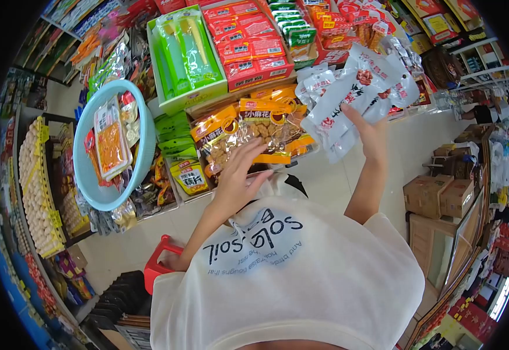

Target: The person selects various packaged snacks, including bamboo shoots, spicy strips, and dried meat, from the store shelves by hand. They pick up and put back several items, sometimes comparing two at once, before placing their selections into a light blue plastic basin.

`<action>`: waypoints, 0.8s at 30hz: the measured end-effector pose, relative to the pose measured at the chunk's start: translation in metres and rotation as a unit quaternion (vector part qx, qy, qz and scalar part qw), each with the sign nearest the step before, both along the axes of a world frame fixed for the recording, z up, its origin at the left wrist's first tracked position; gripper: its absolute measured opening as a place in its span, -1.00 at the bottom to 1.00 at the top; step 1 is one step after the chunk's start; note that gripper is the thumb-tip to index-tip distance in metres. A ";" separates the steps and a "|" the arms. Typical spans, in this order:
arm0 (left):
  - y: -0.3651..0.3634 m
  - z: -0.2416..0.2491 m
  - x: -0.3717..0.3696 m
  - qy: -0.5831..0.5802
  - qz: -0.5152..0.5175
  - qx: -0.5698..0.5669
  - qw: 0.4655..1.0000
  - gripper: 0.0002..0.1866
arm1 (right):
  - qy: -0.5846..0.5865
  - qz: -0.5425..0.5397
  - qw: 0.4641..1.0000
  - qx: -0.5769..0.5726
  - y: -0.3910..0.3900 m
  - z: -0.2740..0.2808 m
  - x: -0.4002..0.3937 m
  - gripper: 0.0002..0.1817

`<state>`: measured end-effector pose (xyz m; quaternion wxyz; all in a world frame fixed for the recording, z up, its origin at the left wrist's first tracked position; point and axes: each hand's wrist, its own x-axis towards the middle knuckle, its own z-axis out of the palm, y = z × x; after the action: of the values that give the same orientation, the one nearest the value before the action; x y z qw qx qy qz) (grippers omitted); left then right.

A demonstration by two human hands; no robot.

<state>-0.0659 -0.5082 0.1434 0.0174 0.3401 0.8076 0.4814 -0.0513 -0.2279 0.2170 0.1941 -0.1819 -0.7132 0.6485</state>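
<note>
My right hand (366,129) grips several silver-white snack packets (356,87) with red print, thumb on top, held up at the right end of the display. The packets overlap red and silver goods behind them. My left hand (238,174) lies with its fingers stretched out over orange-and-brown bags of fried dough twists (219,137), fingertips at the lower bags. These bags fill a box at the near edge of the display. Beside them, to the left, are green packets (174,133) and a yellow-green snack bag (189,177).
A light blue basin (80,169) holding packaged food stands on the left. Behind are a green box (191,93) and red boxes (254,61). Eggs (35,186) are stacked far left. A red plastic thing (155,265) is by my left elbow; cardboard boxes (426,195) sit right.
</note>
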 end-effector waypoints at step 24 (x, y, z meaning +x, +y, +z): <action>0.049 -0.012 0.034 -0.440 0.035 0.327 0.835 -0.55 | -0.126 0.228 0.956 -0.136 -0.045 -0.026 0.014 -0.40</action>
<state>-0.0321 -0.4596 0.1314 0.2420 0.0498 0.5212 0.8169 -0.0374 -0.2725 0.1913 -0.0773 -0.1195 -0.6597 0.7379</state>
